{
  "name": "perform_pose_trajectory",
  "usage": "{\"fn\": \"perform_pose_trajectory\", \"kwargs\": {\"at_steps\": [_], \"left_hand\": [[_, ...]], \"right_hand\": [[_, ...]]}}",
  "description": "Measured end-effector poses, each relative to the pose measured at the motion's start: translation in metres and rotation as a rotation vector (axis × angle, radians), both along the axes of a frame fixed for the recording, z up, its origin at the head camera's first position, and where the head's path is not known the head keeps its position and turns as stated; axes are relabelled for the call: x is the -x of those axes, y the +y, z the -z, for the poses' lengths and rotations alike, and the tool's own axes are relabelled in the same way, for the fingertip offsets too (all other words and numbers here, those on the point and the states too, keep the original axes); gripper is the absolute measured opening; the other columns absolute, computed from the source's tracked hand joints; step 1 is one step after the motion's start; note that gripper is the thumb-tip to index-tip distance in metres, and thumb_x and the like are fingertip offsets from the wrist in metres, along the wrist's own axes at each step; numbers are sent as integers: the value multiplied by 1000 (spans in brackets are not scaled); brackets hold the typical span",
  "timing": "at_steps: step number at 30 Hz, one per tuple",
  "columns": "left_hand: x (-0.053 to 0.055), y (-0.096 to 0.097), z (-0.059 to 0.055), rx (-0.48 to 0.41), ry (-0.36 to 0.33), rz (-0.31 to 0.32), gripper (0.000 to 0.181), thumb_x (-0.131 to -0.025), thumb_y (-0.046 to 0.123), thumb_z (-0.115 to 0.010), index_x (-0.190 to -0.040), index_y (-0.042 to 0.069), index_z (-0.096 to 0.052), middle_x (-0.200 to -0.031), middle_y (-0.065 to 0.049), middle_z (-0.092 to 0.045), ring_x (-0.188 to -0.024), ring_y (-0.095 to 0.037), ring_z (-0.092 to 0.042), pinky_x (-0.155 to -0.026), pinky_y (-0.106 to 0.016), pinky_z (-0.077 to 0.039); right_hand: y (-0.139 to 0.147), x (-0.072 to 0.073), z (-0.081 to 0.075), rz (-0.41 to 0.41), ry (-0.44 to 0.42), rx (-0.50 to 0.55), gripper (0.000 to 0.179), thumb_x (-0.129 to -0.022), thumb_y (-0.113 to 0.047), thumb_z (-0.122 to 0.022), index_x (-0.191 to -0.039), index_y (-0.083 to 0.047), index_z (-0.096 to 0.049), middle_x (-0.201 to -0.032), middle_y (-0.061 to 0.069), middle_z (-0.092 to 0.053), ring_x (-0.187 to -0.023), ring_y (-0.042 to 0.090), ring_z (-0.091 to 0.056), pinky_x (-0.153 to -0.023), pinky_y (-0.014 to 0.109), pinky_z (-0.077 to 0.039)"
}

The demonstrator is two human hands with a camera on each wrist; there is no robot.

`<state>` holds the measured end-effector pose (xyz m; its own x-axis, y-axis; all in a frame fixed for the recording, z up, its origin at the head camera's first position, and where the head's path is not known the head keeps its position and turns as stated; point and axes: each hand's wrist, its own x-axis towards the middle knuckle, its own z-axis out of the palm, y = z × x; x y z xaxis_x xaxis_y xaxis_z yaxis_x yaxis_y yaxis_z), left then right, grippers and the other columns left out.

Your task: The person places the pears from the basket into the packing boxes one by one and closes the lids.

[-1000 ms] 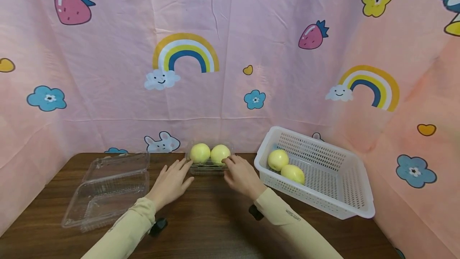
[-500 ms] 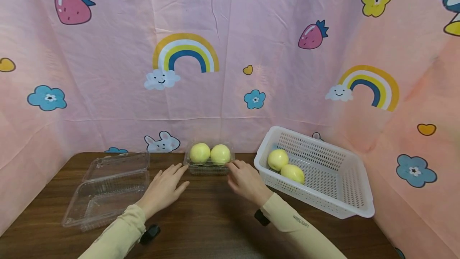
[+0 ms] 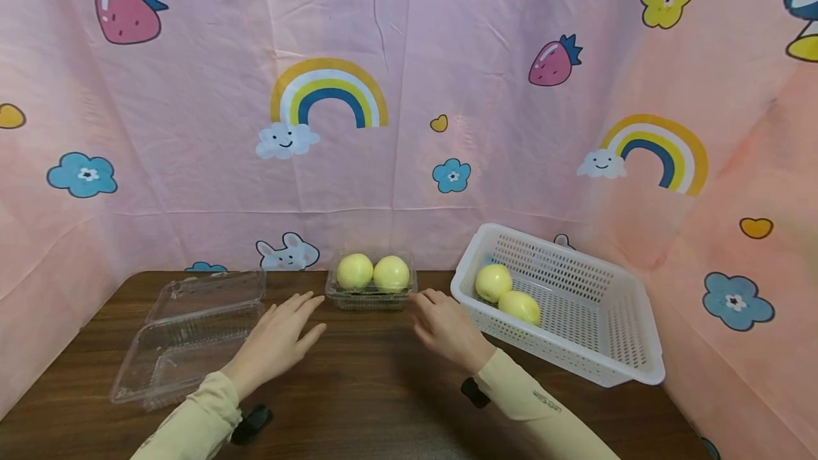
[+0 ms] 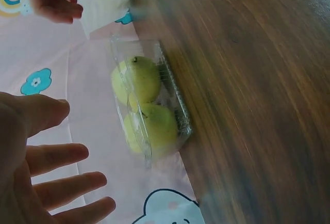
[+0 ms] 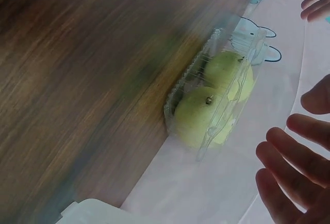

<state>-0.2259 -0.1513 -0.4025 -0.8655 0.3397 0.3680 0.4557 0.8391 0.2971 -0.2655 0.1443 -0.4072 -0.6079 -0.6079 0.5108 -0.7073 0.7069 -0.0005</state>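
A small clear plastic fruit box stands at the back of the wooden table. Inside it sit two yellow-green apples, the left apple beside the right apple. Both wrist views show clear plastic over them; whether the lid is fastened, I cannot tell. My left hand hovers in front and to the left of the box, fingers spread, holding nothing. On the other side, my right hand is raised near the box's front right corner, its fingers loosely bent around nothing. Neither hand appears to touch the box.
A white perforated basket stands at the right with two more apples in its left end. At the left lies another clear plastic box, its lid raised. A pink printed curtain hangs behind the table.
Both hands have drawn back from the fruit box toward me and moved apart, the left one to the left, the right one to the right. The box stays in place.
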Motion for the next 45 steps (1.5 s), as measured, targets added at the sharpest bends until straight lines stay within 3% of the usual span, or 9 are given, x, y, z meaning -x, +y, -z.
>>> {"fn": "perform_pose_trajectory", "kwargs": {"at_steps": [21,34,41,45], "left_hand": [[-8,-38,0,13,-23,-66,46,-91,18,-68,-129,-5,-56,-132,-31,-49,-122,-51,-43,-94,-70,-30],[-19,-102,23,-29,-52,-112,46,-89,10,-68,-127,-12,-52,-125,-38,-49,-109,-55,-49,-82,-65,-42],[-28,-133,36,-49,24,-127,44,-86,3,-69,-123,-14,-52,-120,-39,-50,-96,-54,-54,-72,-64,-45],[-32,-150,38,-61,16,-151,42,-87,3,-67,-122,-14,-51,-118,-40,-48,-91,-55,-55,-69,-66,-45]], "right_hand": [[12,-9,-1,15,-43,22,26,-86,-10,-67,-112,-6,-66,-102,4,-65,-84,16,-61,-68,32,-51],[22,-15,3,19,-70,48,25,-86,-9,-68,-110,-4,-66,-100,5,-65,-85,16,-61,-70,32,-51],[25,-16,6,22,-88,47,23,-87,-11,-67,-109,-6,-66,-101,4,-65,-83,15,-61,-69,30,-51],[26,-15,7,29,-97,49,23,-87,-11,-67,-110,-6,-66,-101,3,-65,-85,14,-61,-69,30,-51]]}}
